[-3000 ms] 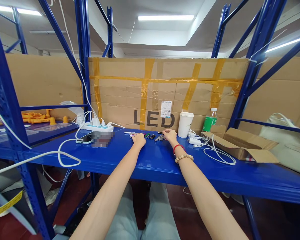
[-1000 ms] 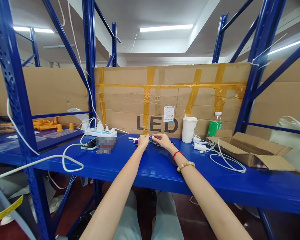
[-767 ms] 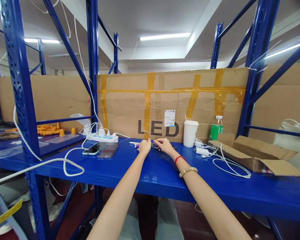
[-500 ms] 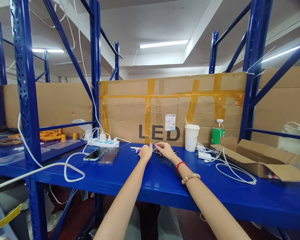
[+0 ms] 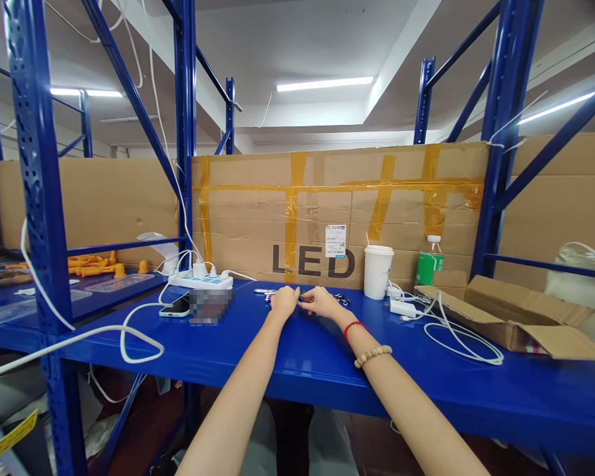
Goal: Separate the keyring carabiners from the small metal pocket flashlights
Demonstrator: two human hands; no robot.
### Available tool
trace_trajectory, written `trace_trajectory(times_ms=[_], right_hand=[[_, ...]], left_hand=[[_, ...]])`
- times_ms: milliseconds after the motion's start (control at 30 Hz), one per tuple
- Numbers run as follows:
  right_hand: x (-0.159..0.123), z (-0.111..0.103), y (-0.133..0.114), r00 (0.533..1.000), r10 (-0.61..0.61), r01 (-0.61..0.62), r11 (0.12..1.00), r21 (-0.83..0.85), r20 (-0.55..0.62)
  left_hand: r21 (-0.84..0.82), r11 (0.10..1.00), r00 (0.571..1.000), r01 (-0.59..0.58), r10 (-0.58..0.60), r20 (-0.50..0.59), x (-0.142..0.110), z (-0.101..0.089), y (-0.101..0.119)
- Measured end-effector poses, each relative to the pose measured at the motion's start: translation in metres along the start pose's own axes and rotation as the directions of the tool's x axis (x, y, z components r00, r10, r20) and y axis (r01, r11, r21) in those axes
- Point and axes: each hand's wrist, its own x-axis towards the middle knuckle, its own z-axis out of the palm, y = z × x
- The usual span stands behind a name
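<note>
My left hand (image 5: 284,303) is closed over the blue shelf top (image 5: 218,350), fingers curled. Close on its right, my right hand (image 5: 321,303) pinches with thumb and forefinger, almost touching the left fingertips. Something small and dark, with a bit of green, shows between the two hands, too small to name. Several slim pens (image 5: 264,291) lie beside and partly behind my left hand. Small dark pieces (image 5: 344,299) lie just beyond my right hand, partly covered by it. A red cord and a beaded bracelet are on my right wrist.
A white cup with straw (image 5: 377,272), a green-labelled bottle (image 5: 430,261), a white charger with cable (image 5: 403,308) and an open carton (image 5: 513,311) stand right. On the left are a phone (image 5: 176,306), a blurred-out item (image 5: 209,306) and a power strip (image 5: 203,281). Cardboard (image 5: 248,218) rises behind.
My right hand has drawn in closer to my left, its fingers lower and now pinched near the left fingertips. The view has shifted slightly.
</note>
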Motion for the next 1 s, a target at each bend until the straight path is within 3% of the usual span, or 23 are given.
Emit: trace_trajectory(times_ms=[267, 600, 1000], right_hand=[[0.0012, 0.0043, 0.0013, 0.997, 0.041, -0.054, 0.978, 0.199, 0.069], [0.004, 0.005, 0.0046, 0.996, 0.04, -0.061, 0.966, 0.25, 0.085], [0.0073, 0.0078, 0.0029, 0.996, 0.054, -0.074, 0.955, 0.288, 0.077]], left_hand=[[0.017, 0.996, 0.996, -0.09, 0.09, 0.029, -0.0016, -0.0001, 0.0022], [0.02, 0.998, 0.998, -0.066, 0.065, 0.016, -0.0042, -0.002, 0.0039], [-0.013, 0.998, 0.997, 0.059, -0.059, -0.047, -0.0008, -0.002, 0.0024]])
